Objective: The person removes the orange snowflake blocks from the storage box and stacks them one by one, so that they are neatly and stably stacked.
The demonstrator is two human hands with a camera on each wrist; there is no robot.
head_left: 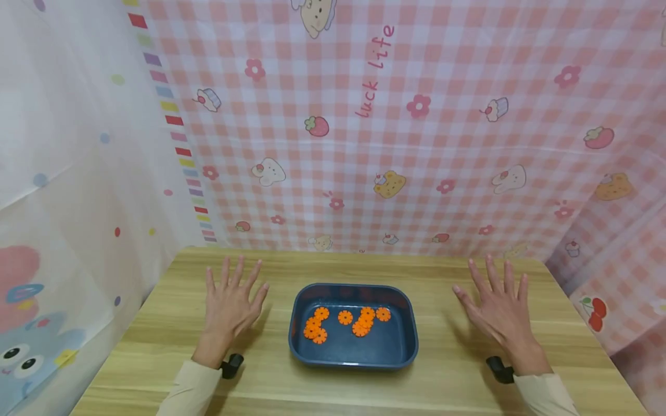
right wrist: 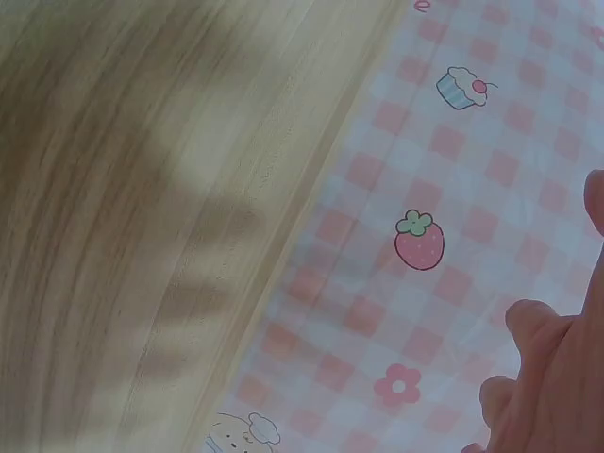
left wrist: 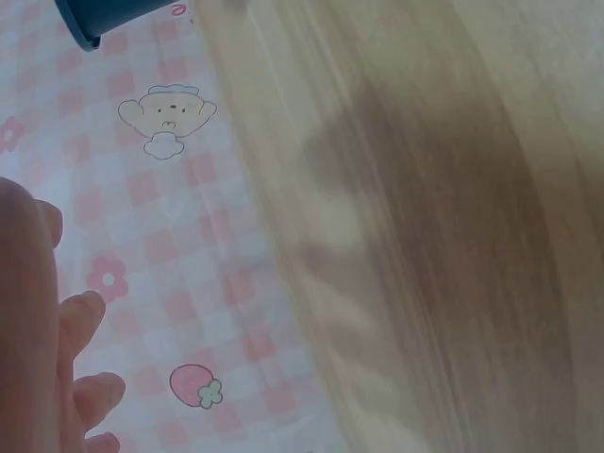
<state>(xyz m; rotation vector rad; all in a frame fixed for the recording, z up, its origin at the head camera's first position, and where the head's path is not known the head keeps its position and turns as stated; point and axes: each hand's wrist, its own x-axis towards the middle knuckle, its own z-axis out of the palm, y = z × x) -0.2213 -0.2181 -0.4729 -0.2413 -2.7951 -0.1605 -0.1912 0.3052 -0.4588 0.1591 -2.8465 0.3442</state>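
A dark blue rectangular tray (head_left: 354,365) sits on the table between the two hands. Inside it lie several orange flower-shaped discs (head_left: 345,318), grouped in a left and a right cluster, some overlapping. To the left of the tray is my left hand (head_left: 231,309), palm down with fingers spread and nothing held. My right hand (head_left: 499,315) is spread the same way on the tray's right side, also holding nothing. The left wrist view catches a corner of the tray (left wrist: 90,36) at the top and the left fingers (left wrist: 80,321); the right fingers (right wrist: 533,326) edge into the right wrist view.
The wooden table (head_left: 354,398) ends at a pink checked cloth (head_left: 354,162) hanging behind it. A pale patterned curtain (head_left: 78,173) hangs at the left. Each wrist carries a black strap mount, the left one (head_left: 232,366) and the right one (head_left: 500,370).
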